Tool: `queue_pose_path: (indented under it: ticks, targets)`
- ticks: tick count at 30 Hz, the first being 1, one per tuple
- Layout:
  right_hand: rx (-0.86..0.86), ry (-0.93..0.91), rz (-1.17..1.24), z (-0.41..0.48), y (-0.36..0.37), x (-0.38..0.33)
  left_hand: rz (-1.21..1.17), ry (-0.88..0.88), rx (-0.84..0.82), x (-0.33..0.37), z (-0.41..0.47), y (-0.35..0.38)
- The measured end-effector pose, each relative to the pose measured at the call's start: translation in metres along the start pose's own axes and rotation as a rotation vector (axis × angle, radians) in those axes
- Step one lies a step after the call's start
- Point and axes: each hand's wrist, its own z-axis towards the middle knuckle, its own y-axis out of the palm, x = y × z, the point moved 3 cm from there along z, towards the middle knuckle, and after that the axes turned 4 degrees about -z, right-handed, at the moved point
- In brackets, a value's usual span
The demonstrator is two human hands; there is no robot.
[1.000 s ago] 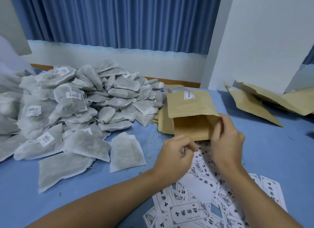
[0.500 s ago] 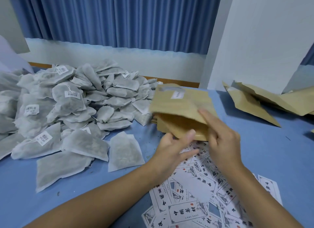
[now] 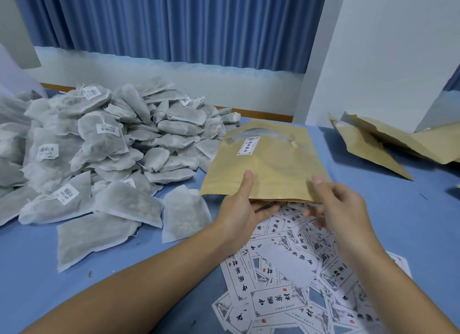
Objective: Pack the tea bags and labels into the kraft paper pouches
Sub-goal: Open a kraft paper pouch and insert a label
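The blue desk [image 3: 373, 221] carries everything. On its left half lies a big heap of tea bags [image 3: 99, 147], many of them with small white tags. Near, under the two arms, printed labels [image 3: 286, 271] are scattered. At the far right lie some loose pouches [image 3: 378, 147]. In the middle, just right of the heap and above the far edge of the labels, is the kraft pouch [image 3: 268, 169], its window end far. The left grip [image 3: 239, 211] pinches its near edge, thumb on top and fingers below. The right grip [image 3: 341, 209] pinches the near right corner, its curled fingers a little blurred.
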Motion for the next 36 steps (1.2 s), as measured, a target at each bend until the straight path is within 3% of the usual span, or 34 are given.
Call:
queue_pose_path:
  ticks: [3, 9, 20, 25, 36]
  targets:
    - [-0.159, 0.008, 0.220, -0.005, 0.010, 0.005, 0.069, 0.005, -0.053, -0.003, 0.001, 0.000]
    - [-0.187, 0.063, 0.515, -0.001, 0.015, 0.014, 0.124, 0.008, -0.161, -0.007, 0.001, 0.002]
    - [-0.239, -0.100, 0.304, -0.014, 0.031, 0.014, 0.215, 0.115, -0.048, -0.009, 0.002, -0.006]
    - [-0.140, -0.163, 0.212, -0.018, 0.030, 0.013, 0.233, 0.175, -0.038, -0.010, -0.001, -0.002]
    - [-0.127, -0.199, 0.212, -0.016, 0.032, 0.013, 0.257, 0.165, 0.064, -0.013, 0.001, -0.001]
